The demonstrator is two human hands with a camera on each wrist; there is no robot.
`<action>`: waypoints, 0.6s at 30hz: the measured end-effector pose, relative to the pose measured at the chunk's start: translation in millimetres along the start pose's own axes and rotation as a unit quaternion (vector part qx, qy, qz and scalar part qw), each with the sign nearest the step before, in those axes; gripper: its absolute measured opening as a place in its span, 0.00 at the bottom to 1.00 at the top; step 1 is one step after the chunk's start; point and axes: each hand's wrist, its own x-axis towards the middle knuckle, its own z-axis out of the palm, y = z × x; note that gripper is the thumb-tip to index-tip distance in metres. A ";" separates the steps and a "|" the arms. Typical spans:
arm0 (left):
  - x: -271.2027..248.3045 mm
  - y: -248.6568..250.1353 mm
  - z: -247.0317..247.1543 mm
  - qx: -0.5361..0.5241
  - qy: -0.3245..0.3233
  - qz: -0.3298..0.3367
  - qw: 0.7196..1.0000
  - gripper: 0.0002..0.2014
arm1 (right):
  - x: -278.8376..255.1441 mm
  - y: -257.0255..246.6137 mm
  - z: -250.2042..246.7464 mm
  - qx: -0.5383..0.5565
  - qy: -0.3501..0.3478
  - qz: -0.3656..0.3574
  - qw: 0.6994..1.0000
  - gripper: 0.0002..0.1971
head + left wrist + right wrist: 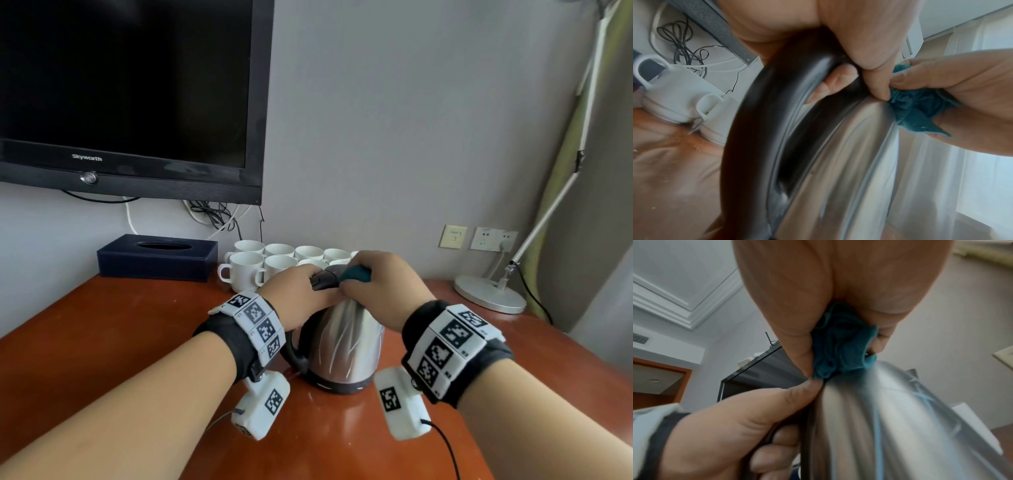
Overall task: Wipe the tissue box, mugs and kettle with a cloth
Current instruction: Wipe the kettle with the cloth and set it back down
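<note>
Lettering reading "Skyworth" is seen on the lower bezel of the black television (126, 92) mounted on the wall, its screen dark. Below it, the reddish-brown wooden surface (102, 325) carries everything else. The dark blue tissue box (157, 257) is placed at the back left against the wall; no tissue is seen in its oval slot. White mugs (245, 270) are grouped in two rows just right of the box, and whether anything is in them cannot be told. The stainless steel kettle (346, 346) is stood upright near the middle of the surface, in front of the mugs, with its lid closed, so its contents are hidden. Its black handle (764, 129) is enclosed by the left hand (298, 298), whose grip is curled fully round the handle's top, thumb laid against the steel body. A bunched teal cloth (840, 347) is clutched in the right hand (380, 284), the grip closed tightly on it, and the cloth is pressed onto the kettle's top edge beside the left thumb. Marker-printed bands are worn on both wrists.
</note>
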 end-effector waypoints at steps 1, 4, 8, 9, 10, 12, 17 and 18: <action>0.3 -2.4 0.7 -0.002 0.005 0.000 1.000 0.16 | -1.6 3.3 -2.1 0.014 0.003 0.003 1.000 0.07; 3.2 -11.8 2.6 -0.001 0.022 -0.009 1.000 0.17 | -4.5 16.0 -11.2 0.054 0.033 0.034 0.997 0.04; 4.2 -15.2 2.5 -0.003 0.029 0.000 1.000 0.19 | -3.8 32.5 -13.5 0.095 0.078 0.096 0.988 0.02; 4.2 -15.0 2.9 -0.001 0.027 0.003 1.000 0.19 | -3.6 34.6 -12.2 0.098 0.083 0.101 0.987 0.02; 4.5 -14.8 3.0 0.000 0.025 0.002 1.000 0.19 | -3.4 35.3 -10.7 0.094 0.086 0.099 0.987 0.02; 5.1 -14.4 2.6 0.000 0.026 0.003 1.000 0.19 | -1.4 33.8 -6.7 0.077 0.090 0.078 0.990 0.05; 6.2 -12.2 3.3 0.007 0.021 0.012 1.000 0.16 | 6.2 11.5 9.9 0.018 0.058 -0.013 0.998 0.03; 6.2 -12.0 3.2 0.006 0.015 0.011 1.000 0.16 | 7.1 6.1 13.9 0.008 0.047 -0.027 0.998 0.04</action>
